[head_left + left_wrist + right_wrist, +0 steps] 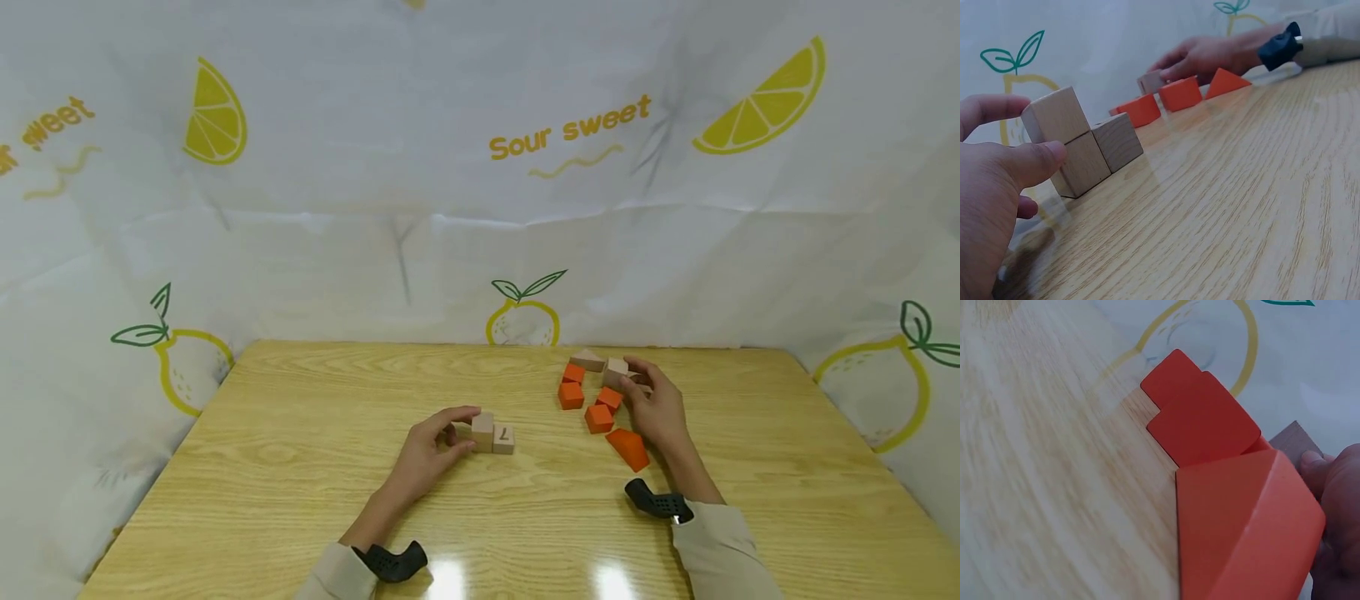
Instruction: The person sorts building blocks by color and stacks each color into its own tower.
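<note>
My left hand (423, 458) pinches the upper wooden cube (1057, 115) of a two-high stack between thumb and index finger. Its thumb lies near the seam with the lower cube (1085, 165). Against the stack's right side sits another wooden cube (503, 439) with a dark mark on top. Farther back at the right, my right hand (658, 404) grips a plain wooden cube (615, 372) with thumb and fingers. Close by are orange cubes (599, 418) and an orange wedge-shaped block (628, 448). In the right wrist view, the wedge (1229, 525) partly hides that hand.
Two more orange blocks (572, 395) stand left of the right hand's group. Behind them lies a wooden triangular block (587, 360). The wooden table (300, 500) ends at a white lemon-print sheet (360, 167) at the back and sides.
</note>
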`<state>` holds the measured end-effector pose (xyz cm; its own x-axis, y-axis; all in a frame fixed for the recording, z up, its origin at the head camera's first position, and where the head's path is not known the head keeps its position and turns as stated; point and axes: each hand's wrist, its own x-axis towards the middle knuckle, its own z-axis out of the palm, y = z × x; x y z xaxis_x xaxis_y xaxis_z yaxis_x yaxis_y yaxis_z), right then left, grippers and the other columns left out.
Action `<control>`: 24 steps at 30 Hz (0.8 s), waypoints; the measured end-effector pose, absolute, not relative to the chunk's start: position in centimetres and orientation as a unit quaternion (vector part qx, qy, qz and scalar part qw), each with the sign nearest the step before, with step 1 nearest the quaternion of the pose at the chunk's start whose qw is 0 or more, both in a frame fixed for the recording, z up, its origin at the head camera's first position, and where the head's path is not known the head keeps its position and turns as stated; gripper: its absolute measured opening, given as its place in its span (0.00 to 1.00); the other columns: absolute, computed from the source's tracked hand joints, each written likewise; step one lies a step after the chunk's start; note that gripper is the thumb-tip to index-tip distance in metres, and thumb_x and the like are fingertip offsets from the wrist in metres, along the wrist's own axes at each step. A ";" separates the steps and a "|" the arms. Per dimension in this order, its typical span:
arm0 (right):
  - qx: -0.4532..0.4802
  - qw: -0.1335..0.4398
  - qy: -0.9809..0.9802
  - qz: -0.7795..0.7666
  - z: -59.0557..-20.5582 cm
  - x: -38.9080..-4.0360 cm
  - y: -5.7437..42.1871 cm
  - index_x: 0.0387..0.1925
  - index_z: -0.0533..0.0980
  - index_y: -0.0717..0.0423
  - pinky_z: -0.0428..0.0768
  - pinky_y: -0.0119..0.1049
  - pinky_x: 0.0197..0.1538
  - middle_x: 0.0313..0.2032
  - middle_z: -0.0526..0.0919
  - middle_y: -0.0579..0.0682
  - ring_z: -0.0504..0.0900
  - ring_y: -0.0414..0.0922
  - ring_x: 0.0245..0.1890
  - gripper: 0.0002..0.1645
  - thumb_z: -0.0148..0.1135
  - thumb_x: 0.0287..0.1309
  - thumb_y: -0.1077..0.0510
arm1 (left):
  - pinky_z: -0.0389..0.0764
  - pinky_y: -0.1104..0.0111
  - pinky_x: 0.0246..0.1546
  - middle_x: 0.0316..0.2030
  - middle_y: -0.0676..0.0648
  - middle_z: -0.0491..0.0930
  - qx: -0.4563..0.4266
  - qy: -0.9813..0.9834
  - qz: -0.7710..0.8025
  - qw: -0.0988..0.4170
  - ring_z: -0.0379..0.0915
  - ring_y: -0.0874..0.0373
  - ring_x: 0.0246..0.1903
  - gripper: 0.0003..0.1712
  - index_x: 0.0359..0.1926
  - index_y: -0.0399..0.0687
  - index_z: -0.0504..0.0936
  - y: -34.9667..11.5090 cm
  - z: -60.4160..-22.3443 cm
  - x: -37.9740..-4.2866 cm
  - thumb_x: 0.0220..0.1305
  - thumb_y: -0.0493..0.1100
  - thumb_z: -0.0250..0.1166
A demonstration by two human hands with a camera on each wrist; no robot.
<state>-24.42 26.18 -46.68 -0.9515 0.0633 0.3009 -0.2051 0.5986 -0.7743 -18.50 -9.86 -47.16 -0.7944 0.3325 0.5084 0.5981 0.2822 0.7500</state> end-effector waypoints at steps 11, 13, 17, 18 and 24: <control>0.041 0.177 -0.855 0.486 -45.4 -24.2 25.4 0.64 0.69 0.55 0.77 0.26 0.41 0.49 0.75 0.56 0.76 0.49 0.43 0.23 0.52 0.69 0.56 | 0.73 0.56 0.28 0.44 0.38 0.79 -0.289 -0.792 -0.526 0.114 0.70 0.45 0.28 0.26 0.56 0.36 0.77 -9.7 -44.7 -17.6 0.55 0.25 0.66; 0.049 0.182 -0.857 0.481 -45.1 -24.1 25.1 0.63 0.69 0.56 0.76 0.24 0.41 0.51 0.75 0.56 0.75 0.48 0.44 0.23 0.53 0.69 0.56 | 0.73 0.56 0.28 0.45 0.39 0.79 -0.288 -0.792 -0.527 0.113 0.70 0.44 0.28 0.26 0.56 0.37 0.77 -9.7 -44.8 -17.6 0.55 0.25 0.66; 0.063 0.185 -0.863 0.466 -44.8 -23.9 24.5 0.62 0.70 0.58 0.72 0.18 0.41 0.54 0.75 0.56 0.73 0.46 0.46 0.23 0.55 0.68 0.58 | 0.74 0.57 0.28 0.45 0.39 0.79 -0.288 -0.792 -0.527 0.112 0.70 0.45 0.28 0.26 0.57 0.37 0.77 -9.7 -44.8 -17.5 0.55 0.25 0.66; 0.064 0.184 -0.864 0.464 -44.7 -23.8 24.3 0.62 0.70 0.58 0.71 0.18 0.41 0.55 0.75 0.56 0.73 0.46 0.46 0.23 0.55 0.68 0.58 | 0.74 0.57 0.28 0.45 0.39 0.79 -0.288 -0.792 -0.527 0.112 0.70 0.45 0.28 0.26 0.57 0.37 0.77 -9.7 -44.9 -17.5 0.56 0.25 0.66; 0.068 0.178 -0.858 0.477 -43.7 -23.4 23.2 0.63 0.70 0.58 0.71 0.17 0.41 0.56 0.74 0.57 0.74 0.48 0.47 0.24 0.56 0.67 0.57 | 0.73 0.61 0.28 0.45 0.39 0.79 -0.285 -0.793 -0.527 0.109 0.70 0.45 0.28 0.25 0.57 0.37 0.77 -9.8 -45.0 -17.5 0.56 0.26 0.66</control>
<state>-23.35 23.25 -43.68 -0.9270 0.0537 0.3711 -0.2871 0.5349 -0.7946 -17.45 -9.76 -44.96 -0.8140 0.3374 0.4729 0.5668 0.2828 0.7738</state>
